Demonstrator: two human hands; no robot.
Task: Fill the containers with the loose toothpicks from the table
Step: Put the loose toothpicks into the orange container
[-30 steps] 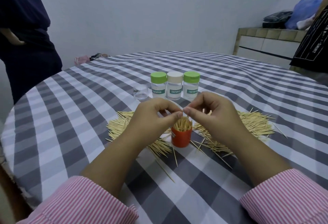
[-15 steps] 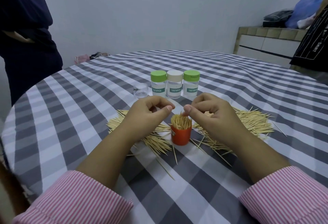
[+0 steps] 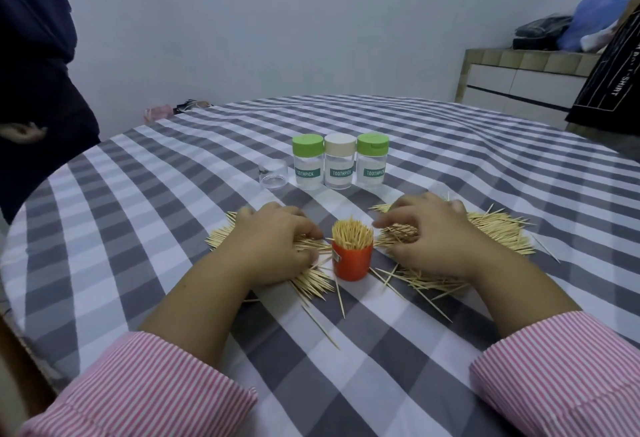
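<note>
Checked cloth (image 3: 138, 228) covers the table. Three capped jars (image 3: 340, 166) each read "TOOTHPICK"; one clear cup (image 3: 273, 174) stands beside them. One orange pot (image 3: 352, 261) brims with picks. Left hand (image 3: 273, 246) and right hand (image 3: 433, 239) each curl fingers around loose toothpicks (image 3: 498, 228) either side.

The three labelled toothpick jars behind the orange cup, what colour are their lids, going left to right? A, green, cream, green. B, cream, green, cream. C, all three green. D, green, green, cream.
A: in the row of jars, the left jar and right jar carry green lids, while the middle jar between them has a cream lid.
</note>
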